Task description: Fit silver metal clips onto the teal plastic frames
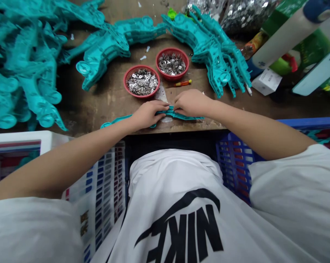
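Observation:
A flat teal plastic part (118, 119) lies along the near edge of the wooden table (99, 104). My left hand (148, 114) presses down on its middle with the fingers curled over it. My right hand (190, 102) meets it from the right, fingertips pinched on the same part; anything small between them is hidden. Just beyond the hands stand two red baskets, the left basket (141, 81) and the right basket (172, 64), both filled with small shiny metal pieces. A small metal plate (161, 94) lies between the baskets and my hands.
Stacks of teal plastic parts curve across the table at the left (22, 69), centre (112, 40) and right (217, 54). An orange screwdriver (183, 83) lies by the right basket. Bags of metal pieces (236, 14) sit at the back. A blue crate (236, 160) and a white crate (102, 182) flank my lap.

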Motion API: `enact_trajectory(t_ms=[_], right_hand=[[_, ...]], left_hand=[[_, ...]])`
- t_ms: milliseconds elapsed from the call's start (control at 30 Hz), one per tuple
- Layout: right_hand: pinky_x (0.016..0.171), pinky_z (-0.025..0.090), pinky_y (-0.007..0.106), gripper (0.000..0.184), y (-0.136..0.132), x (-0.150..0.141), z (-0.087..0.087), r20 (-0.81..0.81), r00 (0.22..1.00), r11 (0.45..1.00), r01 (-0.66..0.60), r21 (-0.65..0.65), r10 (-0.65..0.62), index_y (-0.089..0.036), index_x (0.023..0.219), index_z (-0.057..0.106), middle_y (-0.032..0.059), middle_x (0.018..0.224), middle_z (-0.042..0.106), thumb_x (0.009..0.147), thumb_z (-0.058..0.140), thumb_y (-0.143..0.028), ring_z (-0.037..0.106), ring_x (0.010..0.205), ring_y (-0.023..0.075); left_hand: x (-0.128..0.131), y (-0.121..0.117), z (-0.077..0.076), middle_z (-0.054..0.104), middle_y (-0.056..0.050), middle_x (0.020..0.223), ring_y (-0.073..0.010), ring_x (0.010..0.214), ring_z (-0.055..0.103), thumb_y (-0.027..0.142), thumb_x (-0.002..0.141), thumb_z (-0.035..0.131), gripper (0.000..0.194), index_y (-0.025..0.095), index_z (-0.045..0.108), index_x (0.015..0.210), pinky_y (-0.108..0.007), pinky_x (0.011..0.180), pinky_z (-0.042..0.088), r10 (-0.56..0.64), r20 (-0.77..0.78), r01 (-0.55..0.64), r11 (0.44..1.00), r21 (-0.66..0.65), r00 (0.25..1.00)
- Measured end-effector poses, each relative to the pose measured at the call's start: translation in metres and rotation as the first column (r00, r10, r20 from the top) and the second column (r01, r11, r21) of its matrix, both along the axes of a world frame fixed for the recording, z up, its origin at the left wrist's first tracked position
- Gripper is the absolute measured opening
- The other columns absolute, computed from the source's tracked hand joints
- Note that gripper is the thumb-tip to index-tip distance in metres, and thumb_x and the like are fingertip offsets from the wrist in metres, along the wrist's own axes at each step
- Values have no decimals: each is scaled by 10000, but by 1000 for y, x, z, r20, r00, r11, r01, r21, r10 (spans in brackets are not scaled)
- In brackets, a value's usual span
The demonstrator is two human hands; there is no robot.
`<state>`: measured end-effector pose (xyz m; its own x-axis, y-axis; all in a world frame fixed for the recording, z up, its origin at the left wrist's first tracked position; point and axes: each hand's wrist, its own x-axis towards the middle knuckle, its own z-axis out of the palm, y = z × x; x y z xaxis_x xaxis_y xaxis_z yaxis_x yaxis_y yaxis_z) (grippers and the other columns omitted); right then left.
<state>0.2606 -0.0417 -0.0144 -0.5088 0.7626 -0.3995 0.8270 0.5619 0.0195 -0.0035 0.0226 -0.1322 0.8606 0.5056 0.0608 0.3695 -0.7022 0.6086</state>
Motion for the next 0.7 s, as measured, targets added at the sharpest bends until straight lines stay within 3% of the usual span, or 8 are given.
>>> enact_trajectory(t_ms=[167,267,333,433,500,600,700], right_hand=[[944,524,447,462,0,-5,9,18,1000,999,-12,-46,12,-159,1420,978,196,1510,930,1310,551,-296,850,1419,382],[1031,574,463,443,-1,-4,7,-16,1000,999,-5,-45,5,-154,1560,929,208,1586,898,1318,601,-324,833,1498,405],[1090,609,471,524,-4,-5,2,-43,999,999,23,-23,-24,-137,1728,825,243,1688,842,1300,701,-414,827,1524,425],[1201,649,509,864,-9,-9,-8,-22,998,998,55,-35,-55,-87,1930,595,312,1785,760,1241,845,-544,809,1569,470],[1269,653,534,933,-12,-13,-13,18,999,997,47,-69,-46,-74,1969,523,321,1796,747,1230,869,-528,791,1605,483],[1309,659,547,796,-11,-14,-13,25,997,995,70,-78,-68,-92,1913,594,308,1803,745,1235,835,-431,775,1635,482],[1324,663,566,746,-8,-8,-9,23,986,984,165,-62,-164,-134,1885,641,310,1811,738,1216,830,-405,759,1663,495]], left_hand=[[3,1,9,872,-172,1718,-382,1621,836,370,1206,634,481,255,967,1534,-613,1446,670,-46,-16,47,998,29,999],[1,1,32,805,-186,1817,-383,1668,809,391,1218,633,522,237,928,1619,-560,1471,649,-71,-155,82,995,64,985],[-4,-1,54,705,-219,1925,-408,1741,755,425,1224,664,625,191,818,1782,-550,1503,614,-72,-263,97,992,83,962],[-18,-10,83,591,-243,2018,-428,1822,678,438,1216,759,862,176,551,2011,-527,1520,584,-6,-496,71,991,113,868],[-30,-19,94,581,-267,2018,-457,1813,682,413,1191,830,972,173,459,2057,-522,1477,619,91,-656,15,988,155,749],[-50,-33,97,690,-269,1922,-493,1681,785,361,1177,857,943,196,503,2035,-528,1319,719,205,-739,-66,975,213,642],[-69,-39,96,806,-219,1799,-485,1561,851,367,1190,840,786,246,653,1943,-524,1201,756,282,-707,-149,958,246,648]])
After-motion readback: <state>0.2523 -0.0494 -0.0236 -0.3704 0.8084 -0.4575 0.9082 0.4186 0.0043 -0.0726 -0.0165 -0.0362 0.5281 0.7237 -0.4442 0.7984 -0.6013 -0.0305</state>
